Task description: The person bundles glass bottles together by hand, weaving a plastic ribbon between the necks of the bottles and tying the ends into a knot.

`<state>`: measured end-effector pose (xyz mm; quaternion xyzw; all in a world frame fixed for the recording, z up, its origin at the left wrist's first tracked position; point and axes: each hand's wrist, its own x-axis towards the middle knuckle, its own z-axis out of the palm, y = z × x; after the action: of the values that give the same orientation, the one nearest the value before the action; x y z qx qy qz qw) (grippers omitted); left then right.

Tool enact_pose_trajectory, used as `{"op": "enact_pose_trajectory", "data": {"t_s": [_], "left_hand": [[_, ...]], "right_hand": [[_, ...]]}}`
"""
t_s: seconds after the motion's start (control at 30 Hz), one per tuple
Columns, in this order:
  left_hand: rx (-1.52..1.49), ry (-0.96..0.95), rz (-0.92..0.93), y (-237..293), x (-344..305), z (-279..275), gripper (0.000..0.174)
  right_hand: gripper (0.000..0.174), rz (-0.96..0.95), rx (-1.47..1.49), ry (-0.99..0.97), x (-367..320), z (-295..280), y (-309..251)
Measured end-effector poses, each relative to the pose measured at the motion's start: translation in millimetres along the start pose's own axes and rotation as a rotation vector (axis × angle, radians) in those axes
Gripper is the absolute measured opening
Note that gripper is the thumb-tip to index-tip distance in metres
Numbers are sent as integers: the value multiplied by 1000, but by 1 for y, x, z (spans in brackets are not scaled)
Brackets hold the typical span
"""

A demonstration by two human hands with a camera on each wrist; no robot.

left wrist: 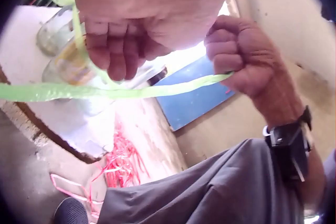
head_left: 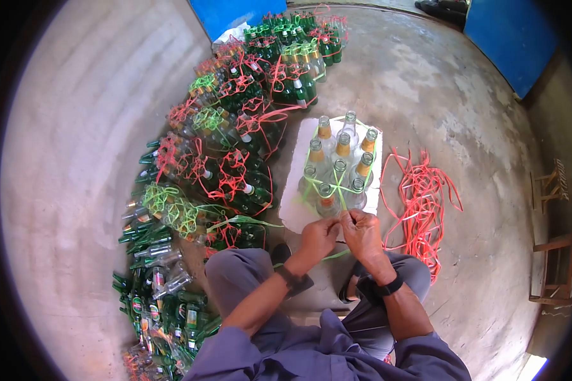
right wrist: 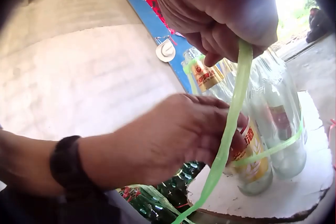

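Fingers of the right hand [head_left: 362, 236] are curled tightly around a green strap [left wrist: 157, 91], which hangs out from beneath them in the right wrist view. Those of the left hand [head_left: 320, 240] are bent inward right beside the right hand, close to the same strap; I cannot tell whether they pinch it. Both hands meet at the near edge of a cluster of clear glass bottles [head_left: 343, 149], and a length of the strap drops below them between the knees. Around the upper part of the cluster the strap forms a loop, with strands crossing over the bottles nearest the hands. All the bottles in the cluster stand upright, several with gold-coloured labels, on a white slab [head_left: 292, 206] that lies on the concrete floor [head_left: 483, 267].

Dark bands circle both wrists, the one on the right wrist [head_left: 389, 286] carrying a boxy black device in the left wrist view. Grey trousers [head_left: 238, 273] cover the bent legs on either side. Beyond the slab, to the right, a tangled heap of red straps [head_left: 422, 203] lies on the floor. To the left, bundles of green and clear bottles [head_left: 238, 178] bound with red and green straps stretch away in a long curve, and nearer the person many loose bottles [head_left: 171, 289] lie on their sides. Farther out are a blue panel [head_left: 511, 44] and wooden furniture [head_left: 556, 244].
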<state>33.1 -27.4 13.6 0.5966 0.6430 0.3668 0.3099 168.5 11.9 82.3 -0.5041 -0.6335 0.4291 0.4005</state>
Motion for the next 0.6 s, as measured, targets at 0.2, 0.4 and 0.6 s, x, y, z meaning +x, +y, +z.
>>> {"op": "enact_pose_trajectory", "data": {"t_s": [0.2,0.4,0.6], "left_hand": [[285,407,462,83,20,-66,43],[536,220,541,80,57,-70,66],[538,174,490,67,58,-60,69]], "right_hand": [[26,-77,-62,35,1,-7,-7],[19,-174,-119,60,11,-22,-14],[18,-404,-306,145,39,-37,-26]]}}
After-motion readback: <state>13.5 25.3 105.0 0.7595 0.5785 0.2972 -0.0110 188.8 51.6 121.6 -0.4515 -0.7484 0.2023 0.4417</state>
